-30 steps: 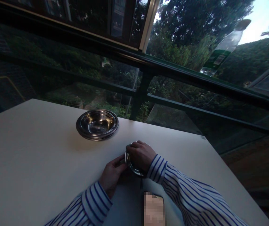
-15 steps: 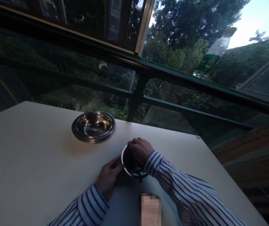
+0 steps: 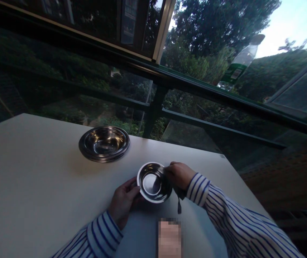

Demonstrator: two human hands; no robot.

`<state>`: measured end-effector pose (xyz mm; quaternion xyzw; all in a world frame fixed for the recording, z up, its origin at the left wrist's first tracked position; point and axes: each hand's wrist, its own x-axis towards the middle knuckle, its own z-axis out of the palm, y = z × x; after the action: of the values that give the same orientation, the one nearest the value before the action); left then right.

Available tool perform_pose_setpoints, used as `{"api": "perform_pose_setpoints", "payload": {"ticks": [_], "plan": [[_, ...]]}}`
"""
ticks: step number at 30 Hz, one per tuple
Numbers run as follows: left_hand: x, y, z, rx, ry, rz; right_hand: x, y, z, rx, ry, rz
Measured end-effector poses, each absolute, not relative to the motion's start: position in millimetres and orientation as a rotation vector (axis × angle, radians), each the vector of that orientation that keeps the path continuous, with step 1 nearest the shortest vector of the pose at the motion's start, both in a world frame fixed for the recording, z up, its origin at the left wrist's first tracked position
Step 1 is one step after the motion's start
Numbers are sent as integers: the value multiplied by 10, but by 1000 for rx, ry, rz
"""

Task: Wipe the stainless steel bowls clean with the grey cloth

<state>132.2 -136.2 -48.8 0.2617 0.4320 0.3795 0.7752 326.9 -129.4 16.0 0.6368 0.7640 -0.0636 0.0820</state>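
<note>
A small shiny metal bowl [image 3: 151,184] is tilted a little above the white table, its inside facing me. My left hand [image 3: 123,199] pinches its left rim, thumb on the near side and fingers behind. At the bowl's right rim is my right hand [image 3: 178,174], closed around what looks like a dark cloth [image 3: 179,193], mostly hidden by the fingers. A narrow dark tab [image 3: 179,207] hangs below that hand. Farther back on the left sits a stack of wider metal bowls [image 3: 104,157].
The white table [image 3: 48,186] ends at a dark railing [image 3: 196,87] by the window. On the railing's ledge stands a plastic bottle [image 3: 239,66] with a green label. A pixelated patch [image 3: 169,238] covers something at the bottom.
My right hand has moved from inside the bowl out to its right rim, taking the dark cloth along. The bowl's inside now shows. My left hand keeps its hold.
</note>
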Motion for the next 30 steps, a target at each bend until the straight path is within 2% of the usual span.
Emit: {"api": "perform_pose_setpoints", "payload": {"ticks": [11, 19, 30], "plan": [[1312, -1364, -479, 589, 968, 820, 3312, -1908, -6, 2001, 2513, -375], [1314, -1344, -514, 602, 950, 804, 3419, -1775, -63, 1953, 2516, -165], [1345, -1406, -487, 618, 998, 870, 2980, -2029, -128, 1736, 2649, -36]]}}
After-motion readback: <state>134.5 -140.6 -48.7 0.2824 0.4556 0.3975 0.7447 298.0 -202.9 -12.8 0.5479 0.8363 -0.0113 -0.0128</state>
